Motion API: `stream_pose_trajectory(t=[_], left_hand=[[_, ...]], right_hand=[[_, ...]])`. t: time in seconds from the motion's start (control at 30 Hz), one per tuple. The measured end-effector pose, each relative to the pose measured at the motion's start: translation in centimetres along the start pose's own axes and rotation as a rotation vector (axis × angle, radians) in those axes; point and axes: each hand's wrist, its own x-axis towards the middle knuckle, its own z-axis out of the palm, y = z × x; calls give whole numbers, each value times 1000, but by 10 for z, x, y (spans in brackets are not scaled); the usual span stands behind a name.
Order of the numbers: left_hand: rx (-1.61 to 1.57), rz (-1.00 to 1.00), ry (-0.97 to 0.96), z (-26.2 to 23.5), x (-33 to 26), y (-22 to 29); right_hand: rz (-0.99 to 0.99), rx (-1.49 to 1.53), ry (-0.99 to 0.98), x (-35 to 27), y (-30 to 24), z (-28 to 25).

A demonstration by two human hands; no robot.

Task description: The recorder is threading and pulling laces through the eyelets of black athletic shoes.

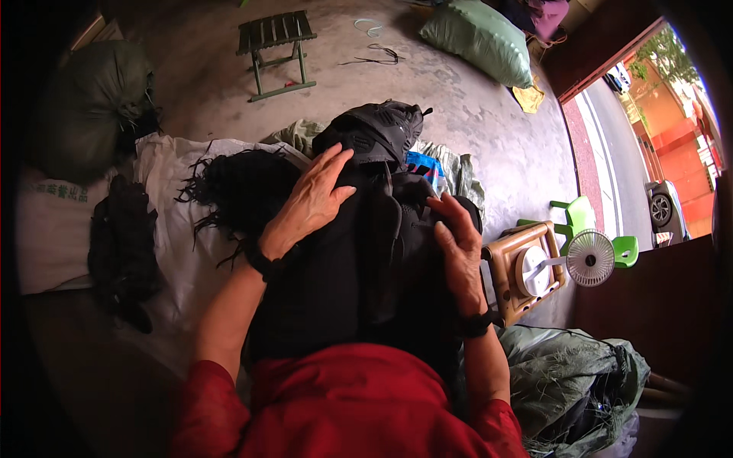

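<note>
Left hand [309,197] above the thigh, thumb well apart, fingers open and lightly bent, nothing gripped. Just beyond its fingertips, past the lap: a black, ridged, bulky item [374,133] with a short strap end, perhaps a bag or shoe; cannot tell which. Right hand [460,248] over the other thigh, thumb and fingers bent inward near a limp, black, cloth-like strip [387,221] along the middle of the lap; cannot tell whether touching or gripping. Seems to lie there for the sake of black trousers [305,298] as a near, handy rest. To the left, a shaggy heap of thin black strips [244,187] on a pale woven sheet [168,206], likely for keeping off the grey concrete floor [343,76]. To the right, a white, round-caged fan [589,258] with its base on a brown, tube-framed stool [500,267], probably raised for airflow. Writing: green printed characters [69,191] on a white sack [53,244] at far left, small, awkwardly turned. No label made out on the black pieces.
</note>
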Motion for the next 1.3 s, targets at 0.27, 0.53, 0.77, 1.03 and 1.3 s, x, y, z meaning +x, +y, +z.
stream_pose_trajectory(t=[0.27,0.53,0.77,1.03,1.3], left_hand=[[-195,-77,157,-9,-44,19],[-478,-249,47,4,-56,38],[-180,-106,-76,-8,-70,65],[-203,144,-79,-20,-81,90],[-324,43,58,-39,-136,67]], right_hand=[[502,213,475,-107,93,-95],[531,-441,22,-234,259,-139],[338,-343,168,-155,255,-156],[296,-240,302,-177,232,-137],[292,-150,318,-201,168,-94]])
